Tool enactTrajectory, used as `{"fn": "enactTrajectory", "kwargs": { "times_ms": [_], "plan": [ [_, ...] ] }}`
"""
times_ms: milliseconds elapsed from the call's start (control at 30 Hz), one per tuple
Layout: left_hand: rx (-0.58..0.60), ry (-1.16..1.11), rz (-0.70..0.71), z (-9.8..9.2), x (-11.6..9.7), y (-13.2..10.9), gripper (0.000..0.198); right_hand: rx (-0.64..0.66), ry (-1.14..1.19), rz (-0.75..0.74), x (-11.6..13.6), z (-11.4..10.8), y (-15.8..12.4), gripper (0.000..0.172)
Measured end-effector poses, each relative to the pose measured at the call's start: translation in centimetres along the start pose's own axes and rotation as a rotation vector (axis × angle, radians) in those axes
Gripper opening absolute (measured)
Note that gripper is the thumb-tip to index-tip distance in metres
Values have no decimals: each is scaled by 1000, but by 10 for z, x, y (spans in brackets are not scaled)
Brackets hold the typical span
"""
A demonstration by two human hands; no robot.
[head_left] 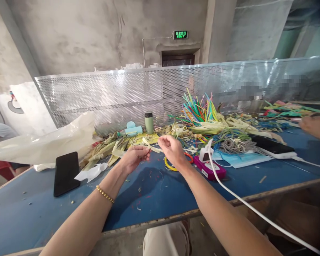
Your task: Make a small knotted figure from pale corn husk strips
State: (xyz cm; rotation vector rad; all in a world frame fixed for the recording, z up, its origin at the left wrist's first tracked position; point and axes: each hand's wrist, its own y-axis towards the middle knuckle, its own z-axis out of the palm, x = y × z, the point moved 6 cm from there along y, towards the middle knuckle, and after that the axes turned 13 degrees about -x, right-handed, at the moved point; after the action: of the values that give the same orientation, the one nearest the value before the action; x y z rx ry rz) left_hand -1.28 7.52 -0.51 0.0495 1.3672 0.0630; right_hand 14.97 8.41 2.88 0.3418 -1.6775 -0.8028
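My left hand (136, 156) is closed in a pinch over the blue table. A pale strip of corn husk (148, 143) shows at its fingertips. Just to the right, my right hand (172, 148) is also closed, thumb against the fingers, with the strip running close below it. What the right fingertips hold, if anything, is too small to make out. Dried corn husks (101, 152) lie in a heap beyond my left hand. Yellow and orange rings (170, 165) lie partly hidden under my right wrist.
A black phone (66, 173) and white paper (91, 172) lie left. Behind stand a green bottle (149, 124) and colourful pipe cleaners (198, 110). A purple power strip (209, 168), white cable (237, 197) and blue mask (241, 159) lie right. Another person's hand (316, 127) is far right.
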Motion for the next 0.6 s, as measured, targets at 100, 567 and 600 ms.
{"fn": "enactTrajectory", "kwargs": {
  "times_ms": [100, 567, 600],
  "plan": [
    [-33, 48, -37, -3, 5, 1, 21, 158, -24, -144, 11, 8, -4, 16],
    [104, 104, 65, 10, -9, -10, 28, 188, 248, 214, -6, 8, -3, 25],
    [95, 79, 69, 10, -9, -9, 27, 189, 246, 226, -7, 8, -3, 26]
  ]
}}
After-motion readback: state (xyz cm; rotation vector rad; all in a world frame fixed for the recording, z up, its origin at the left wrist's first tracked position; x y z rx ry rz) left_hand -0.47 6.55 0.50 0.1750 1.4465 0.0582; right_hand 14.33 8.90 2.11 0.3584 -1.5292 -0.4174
